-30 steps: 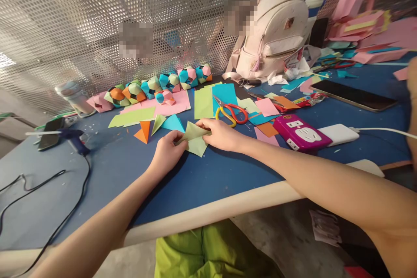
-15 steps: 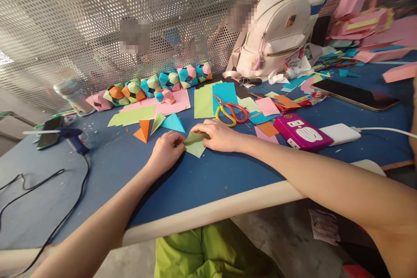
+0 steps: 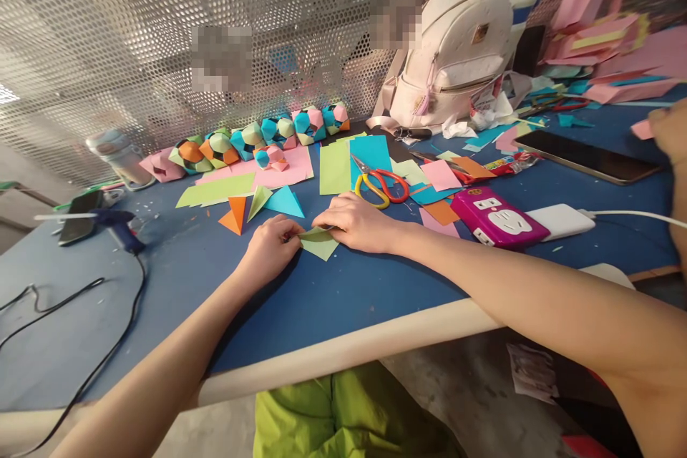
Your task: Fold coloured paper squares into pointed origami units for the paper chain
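A light green square of paper (image 3: 320, 246) lies on the blue table between my hands, its far part folded over toward me. My left hand (image 3: 273, 242) pinches its left corner. The fingers of my right hand (image 3: 351, 223) are closed on its right side and hide that corner. Just beyond my left hand stand folded paper pieces: an orange one (image 3: 235, 216), a green one (image 3: 259, 202) and a blue one (image 3: 286, 201). Scissors (image 3: 376, 182) with one yellow and one red handle rest on paper sheets beyond my right hand.
A row of folded paper balls (image 3: 247, 139) lines the back by the perforated metal screen. To the left lies a glue gun (image 3: 118, 227) with its cord. On the right are a purple power socket (image 3: 502, 217), a phone (image 3: 587, 156), a backpack (image 3: 456, 57) and another person's arm (image 3: 673, 136).
The far part of the green paper has come down lower toward me, with my fingers following it. At the right edge another person's hand has come in over the pink paper.
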`<state>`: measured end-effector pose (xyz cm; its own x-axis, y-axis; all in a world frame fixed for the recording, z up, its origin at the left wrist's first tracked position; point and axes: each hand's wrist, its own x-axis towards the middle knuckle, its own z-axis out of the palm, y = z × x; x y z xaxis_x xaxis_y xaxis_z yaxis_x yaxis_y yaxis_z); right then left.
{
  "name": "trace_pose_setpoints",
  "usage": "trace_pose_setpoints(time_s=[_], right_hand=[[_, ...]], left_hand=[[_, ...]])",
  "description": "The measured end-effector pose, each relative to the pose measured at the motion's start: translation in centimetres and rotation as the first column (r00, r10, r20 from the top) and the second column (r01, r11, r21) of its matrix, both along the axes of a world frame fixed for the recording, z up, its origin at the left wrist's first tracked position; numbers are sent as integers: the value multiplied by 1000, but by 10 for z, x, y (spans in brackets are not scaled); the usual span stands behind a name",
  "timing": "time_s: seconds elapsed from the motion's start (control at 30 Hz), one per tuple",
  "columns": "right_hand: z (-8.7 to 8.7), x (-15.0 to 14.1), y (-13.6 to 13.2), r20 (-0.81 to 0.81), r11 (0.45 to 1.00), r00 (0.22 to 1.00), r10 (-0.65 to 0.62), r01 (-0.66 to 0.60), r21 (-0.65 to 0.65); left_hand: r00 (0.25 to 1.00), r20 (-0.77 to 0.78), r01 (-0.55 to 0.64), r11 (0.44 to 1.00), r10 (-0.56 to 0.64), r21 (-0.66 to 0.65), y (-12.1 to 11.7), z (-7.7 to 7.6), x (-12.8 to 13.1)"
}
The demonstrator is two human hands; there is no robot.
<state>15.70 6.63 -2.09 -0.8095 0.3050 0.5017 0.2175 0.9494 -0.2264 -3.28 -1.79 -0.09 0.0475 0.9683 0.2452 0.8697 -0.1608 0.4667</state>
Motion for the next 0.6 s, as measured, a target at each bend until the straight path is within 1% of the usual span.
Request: trace_pose_setpoints(time_s=[0.2, 0.37, 0.47, 0.6], right_hand=[[2, 1, -2, 88, 984, 996, -17, 1, 178], [3, 0, -3, 135, 958, 991, -4, -35, 284], [3, 1, -3, 130, 949, 991, 5, -45, 312], [2, 0, -3, 104, 951, 994, 19, -50, 304]], left_hand=[[998, -44, 39, 999, -38, 25, 0, -1, -1], [988, -124, 94, 995, -88, 41, 2, -4, -5], [975, -180, 138, 990, -129, 39, 3, -6, -8], [960, -232, 168, 985, -155, 35, 4, -8, -12]])
